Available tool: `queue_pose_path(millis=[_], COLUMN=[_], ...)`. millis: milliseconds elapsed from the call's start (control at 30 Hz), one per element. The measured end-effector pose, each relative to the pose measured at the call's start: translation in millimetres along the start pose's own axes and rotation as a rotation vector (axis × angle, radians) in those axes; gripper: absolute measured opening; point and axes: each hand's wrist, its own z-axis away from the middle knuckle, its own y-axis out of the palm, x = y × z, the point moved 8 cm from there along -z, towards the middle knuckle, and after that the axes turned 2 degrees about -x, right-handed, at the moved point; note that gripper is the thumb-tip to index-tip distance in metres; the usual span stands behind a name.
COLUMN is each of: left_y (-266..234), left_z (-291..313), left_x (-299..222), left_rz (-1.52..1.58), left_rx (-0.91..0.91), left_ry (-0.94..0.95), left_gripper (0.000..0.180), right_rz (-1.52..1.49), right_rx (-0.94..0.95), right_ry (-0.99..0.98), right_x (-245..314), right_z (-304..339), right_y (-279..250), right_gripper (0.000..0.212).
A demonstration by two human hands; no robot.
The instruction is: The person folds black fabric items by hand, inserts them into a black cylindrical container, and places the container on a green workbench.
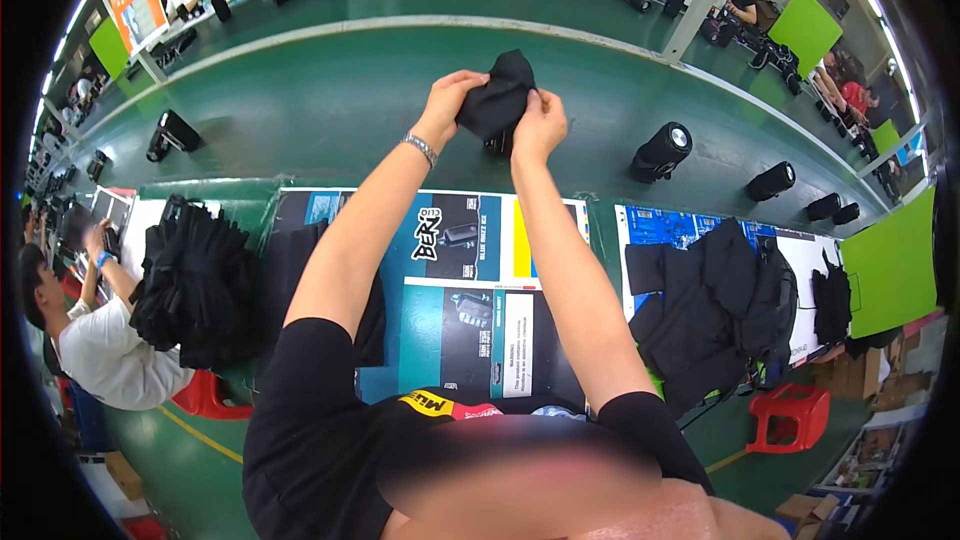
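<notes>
Both arms reach forward over the green belt, and my two hands hold a limp black cloth pouch (503, 92) by its opposite sides. My left hand (452, 103) pinches its left edge. On the lower right edge, the fingers of my right hand (540, 126) are closed. Just beneath the cloth shows a small part of a dark object (497, 145), mostly covered, so its kind is hidden. To the right of my hands, a black cylindrical speaker (661, 153) stands on the belt, and another speaker (771, 181) lies farther right.
A heap of black cloth pouches (195, 285) sits left on the bench, and more black cloth (715, 290) lies right. Printed sheets (470, 335) cover the bench before me. A metal rail (400, 28) runs behind the belt. A co-worker (110, 340) sits at the left.
</notes>
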Motion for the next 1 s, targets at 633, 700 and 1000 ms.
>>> queue_pose_path(millis=[633,700,1000], left_y=[12.6,27.8,43.6], left_z=[-4.5,-16.2,-30.3], left_x=[47.2,60.7,114.1], left_rz=[-0.519,-0.214,-0.300], left_rx=[0.008,-0.032,-0.054], left_ry=[-0.325,-0.478,-0.263], left_gripper=[0.035,0.033,0.019], right_rz=[0.292,0.287,0.562], right_rx=[0.498,0.514,0.435], right_ry=[0.335,0.266,0.199], right_x=[-92.6,-110.3,-92.9], right_z=[-70.2,-82.3,-70.1], right_y=[1.3,-1.9,-34.8], right_gripper=[0.016,0.017,0.018])
